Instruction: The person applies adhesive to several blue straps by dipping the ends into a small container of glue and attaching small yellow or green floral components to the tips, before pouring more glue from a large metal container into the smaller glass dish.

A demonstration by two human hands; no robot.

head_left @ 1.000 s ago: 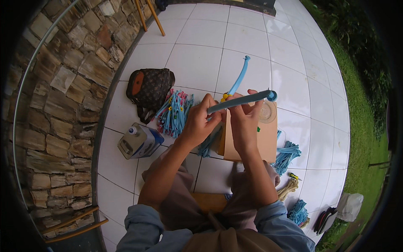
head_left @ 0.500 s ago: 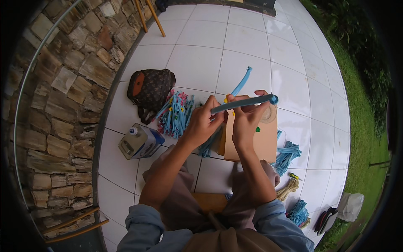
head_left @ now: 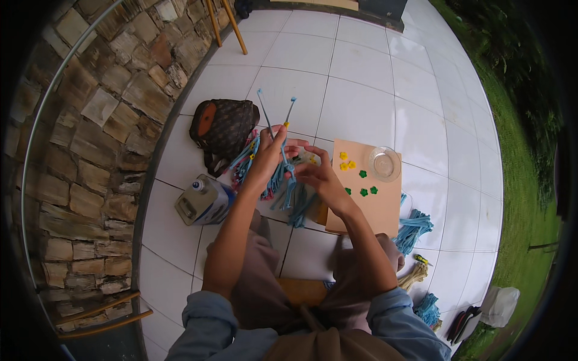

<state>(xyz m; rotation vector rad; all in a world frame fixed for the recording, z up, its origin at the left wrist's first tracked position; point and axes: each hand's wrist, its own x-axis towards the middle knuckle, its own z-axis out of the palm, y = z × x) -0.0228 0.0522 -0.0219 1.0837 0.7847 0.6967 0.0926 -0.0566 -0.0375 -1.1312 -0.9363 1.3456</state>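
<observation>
My left hand (head_left: 269,155) is closed around a thin light-blue cord (head_left: 291,112) whose two knotted ends stick up beyond the fingers. A small yellow piece sits on the cord near the fingertips. My right hand (head_left: 325,180) is close beside it, index finger raised, with lower fingertips at the cord's lower part; their exact grip is partly hidden. Under both hands lies a pile of similar blue cords (head_left: 274,180), with some pink among them. To the right, a tan board (head_left: 361,213) bears yellow flower-shaped pieces (head_left: 344,155), green ones (head_left: 364,192) and a clear round dish (head_left: 383,163).
A brown patterned backpack (head_left: 226,129) and a grey jug (head_left: 201,201) stand at the left, near a stone wall (head_left: 90,162). Bundles of blue cord (head_left: 414,228) and beige cord (head_left: 414,277) lie right of my legs. Grass (head_left: 524,210) borders the white tiles.
Both hands have moved left, off the board, bringing the blue cord along. Its ends now point upward, and the flower pieces and dish on the board are uncovered.
</observation>
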